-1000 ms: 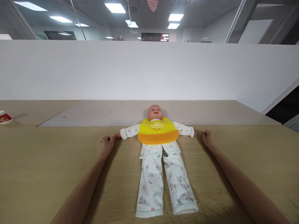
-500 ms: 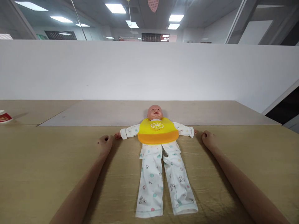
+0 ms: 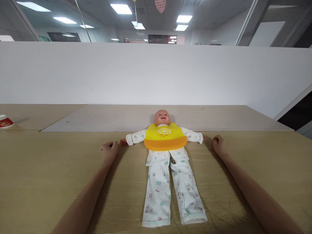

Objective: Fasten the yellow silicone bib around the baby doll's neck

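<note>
A baby doll (image 3: 162, 117) lies face up on the table, arms spread and legs toward me. It wears a yellow bib (image 3: 164, 134) with an orange pocket edge and a lemon-slice print. White patterned pyjamas (image 3: 159, 191) cover its arms and legs. My left hand (image 3: 110, 150) is curled into a fist on the table, close beside the doll's hand on the left. On the other side my right hand (image 3: 220, 145) is also a fist, a little apart from the doll's other hand. Nothing shows in either fist.
At the far left edge stands a red and white cup (image 3: 5, 122), partly out of view. Behind the doll a low white wall (image 3: 156, 73) rises from the table (image 3: 44, 175), with glass above it. A dark opening lies at the far right.
My right hand has shifted slightly to the right, away from the doll's hand. My left hand and the doll look the same.
</note>
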`<control>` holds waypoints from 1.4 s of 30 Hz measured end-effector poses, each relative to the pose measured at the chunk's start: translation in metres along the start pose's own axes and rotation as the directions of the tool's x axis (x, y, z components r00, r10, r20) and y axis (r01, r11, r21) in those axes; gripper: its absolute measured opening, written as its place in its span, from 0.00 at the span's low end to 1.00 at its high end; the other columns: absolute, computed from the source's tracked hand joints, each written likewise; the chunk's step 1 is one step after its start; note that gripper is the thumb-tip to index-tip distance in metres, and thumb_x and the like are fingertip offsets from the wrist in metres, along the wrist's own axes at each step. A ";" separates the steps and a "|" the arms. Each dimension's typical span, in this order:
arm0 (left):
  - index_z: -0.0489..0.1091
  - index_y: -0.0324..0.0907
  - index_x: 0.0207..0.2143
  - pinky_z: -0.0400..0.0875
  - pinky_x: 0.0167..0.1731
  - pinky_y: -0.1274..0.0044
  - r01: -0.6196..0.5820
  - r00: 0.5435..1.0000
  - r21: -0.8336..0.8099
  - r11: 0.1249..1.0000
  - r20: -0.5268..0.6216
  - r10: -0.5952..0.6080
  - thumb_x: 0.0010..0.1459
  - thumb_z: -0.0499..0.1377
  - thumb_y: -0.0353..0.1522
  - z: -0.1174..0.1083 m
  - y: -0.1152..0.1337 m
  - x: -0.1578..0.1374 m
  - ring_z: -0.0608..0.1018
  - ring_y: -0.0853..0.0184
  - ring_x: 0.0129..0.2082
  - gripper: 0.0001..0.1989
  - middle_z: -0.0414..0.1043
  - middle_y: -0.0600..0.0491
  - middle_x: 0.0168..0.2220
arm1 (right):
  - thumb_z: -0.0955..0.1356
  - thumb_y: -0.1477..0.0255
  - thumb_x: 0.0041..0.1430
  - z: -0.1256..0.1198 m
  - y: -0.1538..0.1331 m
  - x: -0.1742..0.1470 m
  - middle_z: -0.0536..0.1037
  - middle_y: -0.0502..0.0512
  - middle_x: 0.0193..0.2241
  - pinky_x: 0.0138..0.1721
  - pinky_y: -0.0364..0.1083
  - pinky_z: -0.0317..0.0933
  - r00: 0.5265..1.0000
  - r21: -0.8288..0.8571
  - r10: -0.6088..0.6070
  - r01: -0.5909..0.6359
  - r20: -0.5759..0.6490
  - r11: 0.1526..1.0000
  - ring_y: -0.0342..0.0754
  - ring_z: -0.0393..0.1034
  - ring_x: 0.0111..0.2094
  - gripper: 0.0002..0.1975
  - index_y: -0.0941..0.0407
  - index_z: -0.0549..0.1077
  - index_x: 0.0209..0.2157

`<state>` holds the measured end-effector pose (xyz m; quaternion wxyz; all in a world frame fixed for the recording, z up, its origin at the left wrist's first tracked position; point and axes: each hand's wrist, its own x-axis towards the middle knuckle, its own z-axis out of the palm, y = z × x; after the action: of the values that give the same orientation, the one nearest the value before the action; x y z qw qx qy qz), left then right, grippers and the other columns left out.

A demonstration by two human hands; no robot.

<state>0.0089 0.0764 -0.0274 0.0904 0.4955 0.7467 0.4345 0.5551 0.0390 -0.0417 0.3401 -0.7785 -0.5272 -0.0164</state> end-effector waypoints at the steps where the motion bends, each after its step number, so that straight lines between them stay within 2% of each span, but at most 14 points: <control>1: 0.45 0.44 0.15 0.47 0.22 0.76 -0.037 0.999 -0.025 0.999 -0.037 0.036 0.50 0.50 0.34 0.001 -0.002 0.000 0.55 0.72 0.19 0.16 0.44 0.58 0.17 | 0.58 0.73 0.51 -0.003 -0.005 -0.004 0.74 0.58 0.25 0.30 0.46 0.58 0.999 0.082 -0.027 0.030 -0.035 0.996 0.48 0.66 0.26 0.08 0.55 0.67 0.26; 3: 0.45 0.44 0.15 0.49 0.22 0.76 -0.132 0.988 -0.048 0.990 -0.089 0.128 0.51 0.50 0.34 0.002 -0.003 -0.003 0.55 0.72 0.19 0.17 0.44 0.59 0.17 | 0.59 0.70 0.51 -0.009 -0.017 -0.015 0.71 0.55 0.22 0.28 0.45 0.58 0.989 0.217 -0.126 0.139 -0.071 0.966 0.47 0.63 0.24 0.06 0.54 0.65 0.26; 5: 0.46 0.44 0.15 0.51 0.22 0.76 -0.261 0.960 -0.029 0.965 -0.111 0.256 0.52 0.50 0.34 0.003 0.000 -0.008 0.55 0.72 0.19 0.17 0.44 0.59 0.16 | 0.61 0.68 0.52 -0.014 -0.032 -0.030 0.68 0.51 0.20 0.26 0.43 0.56 0.957 0.293 -0.288 0.285 -0.034 0.913 0.44 0.60 0.22 0.06 0.54 0.64 0.26; 7: 0.47 0.44 0.14 0.52 0.23 0.76 -0.454 0.887 -0.011 0.891 -0.094 0.451 0.52 0.51 0.33 0.004 0.007 -0.015 0.55 0.73 0.18 0.17 0.45 0.59 0.14 | 0.62 0.70 0.51 -0.017 -0.048 -0.046 0.66 0.48 0.18 0.25 0.42 0.54 0.863 0.319 -0.497 0.449 0.087 0.835 0.42 0.58 0.20 0.04 0.54 0.63 0.26; 8: 0.48 0.43 0.14 0.53 0.23 0.76 -0.573 0.818 -0.022 0.820 -0.079 0.569 0.52 0.51 0.31 0.005 0.011 -0.020 0.55 0.73 0.17 0.17 0.46 0.60 0.14 | 0.62 0.72 0.51 -0.017 -0.056 -0.054 0.66 0.48 0.18 0.25 0.41 0.53 0.788 0.321 -0.593 0.526 0.166 0.788 0.41 0.58 0.20 0.03 0.55 0.63 0.25; 9: 0.49 0.43 0.15 0.53 0.23 0.77 -0.691 0.723 -0.042 0.722 -0.056 0.689 0.52 0.51 0.29 0.006 0.016 -0.025 0.56 0.73 0.17 0.16 0.48 0.60 0.13 | 0.62 0.73 0.50 -0.018 -0.063 -0.061 0.67 0.48 0.19 0.25 0.41 0.52 0.703 0.318 -0.667 0.592 0.246 0.741 0.41 0.58 0.21 0.02 0.55 0.63 0.25; 11: 0.51 0.43 0.15 0.53 0.23 0.77 -0.869 0.489 -0.090 0.487 0.004 0.872 0.50 0.52 0.25 0.008 0.026 -0.037 0.58 0.73 0.17 0.14 0.52 0.59 0.14 | 0.63 0.74 0.49 -0.018 -0.074 -0.071 0.70 0.49 0.21 0.26 0.41 0.51 0.567 0.289 -0.739 0.686 0.364 0.668 0.41 0.60 0.22 0.01 0.56 0.64 0.26; 12: 0.51 0.42 0.16 0.53 0.23 0.76 -0.916 0.382 -0.108 0.386 0.057 0.923 0.49 0.52 0.25 0.009 0.031 -0.043 0.58 0.73 0.17 0.14 0.54 0.59 0.14 | 0.64 0.73 0.50 -0.018 -0.079 -0.075 0.71 0.50 0.23 0.27 0.41 0.50 0.527 0.263 -0.747 0.715 0.404 0.647 0.41 0.61 0.23 0.02 0.56 0.65 0.26; 14: 0.52 0.42 0.17 0.53 0.24 0.76 -0.954 0.241 -0.139 0.266 0.174 0.955 0.49 0.52 0.25 0.011 0.039 -0.054 0.60 0.73 0.17 0.13 0.57 0.58 0.15 | 0.65 0.71 0.52 -0.017 -0.084 -0.079 0.73 0.52 0.24 0.27 0.41 0.50 0.498 0.204 -0.738 0.749 0.455 0.631 0.42 0.62 0.24 0.04 0.57 0.66 0.27; 18: 0.56 0.42 0.18 0.54 0.25 0.75 -0.965 0.123 -0.178 0.192 0.338 0.933 0.49 0.54 0.30 0.014 0.048 -0.070 0.63 0.72 0.18 0.10 0.62 0.57 0.16 | 0.64 0.68 0.58 -0.016 -0.089 -0.082 0.75 0.54 0.26 0.27 0.42 0.50 0.522 0.074 -0.698 0.773 0.490 0.630 0.43 0.65 0.25 0.08 0.57 0.68 0.28; 21: 0.59 0.42 0.19 0.55 0.26 0.75 -0.971 0.084 -0.164 0.172 0.437 0.895 0.47 0.55 0.32 0.018 0.050 -0.078 0.65 0.70 0.18 0.08 0.65 0.56 0.17 | 0.62 0.70 0.60 -0.013 -0.090 -0.084 0.76 0.55 0.27 0.27 0.42 0.50 0.547 -0.020 -0.695 0.792 0.467 0.610 0.45 0.67 0.26 0.09 0.57 0.69 0.29; 28: 0.64 0.41 0.24 0.60 0.28 0.73 -0.991 0.092 -0.037 0.129 0.514 0.853 0.45 0.57 0.34 0.025 0.048 -0.086 0.70 0.66 0.22 0.05 0.70 0.52 0.22 | 0.61 0.71 0.61 -0.008 -0.088 -0.087 0.77 0.56 0.26 0.27 0.43 0.49 0.515 -0.050 -0.746 0.835 0.423 0.548 0.45 0.68 0.26 0.10 0.57 0.71 0.29; 34: 0.64 0.41 0.22 0.58 0.26 0.73 -0.999 0.033 0.004 0.034 0.362 0.932 0.51 0.53 0.30 0.024 0.050 -0.087 0.70 0.67 0.20 0.06 0.68 0.53 0.20 | 0.59 0.71 0.64 -0.010 -0.087 -0.086 0.76 0.55 0.23 0.27 0.43 0.48 0.488 0.043 -0.790 0.841 0.372 0.540 0.43 0.66 0.24 0.14 0.57 0.70 0.28; 42: 0.61 0.42 0.19 0.55 0.24 0.73 -0.997 0.048 -0.046 0.057 0.181 0.982 0.53 0.49 0.27 0.018 0.059 -0.091 0.65 0.70 0.17 0.11 0.64 0.55 0.16 | 0.59 0.72 0.63 -0.009 -0.087 -0.084 0.75 0.55 0.25 0.28 0.43 0.48 0.412 0.179 -0.795 0.829 0.446 0.530 0.44 0.65 0.25 0.12 0.58 0.70 0.29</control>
<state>0.1022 0.0198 -0.0214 -0.1941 0.9092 0.2125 0.3009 0.4486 -0.0154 -0.0223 0.1211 -0.4144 -0.9020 -0.0052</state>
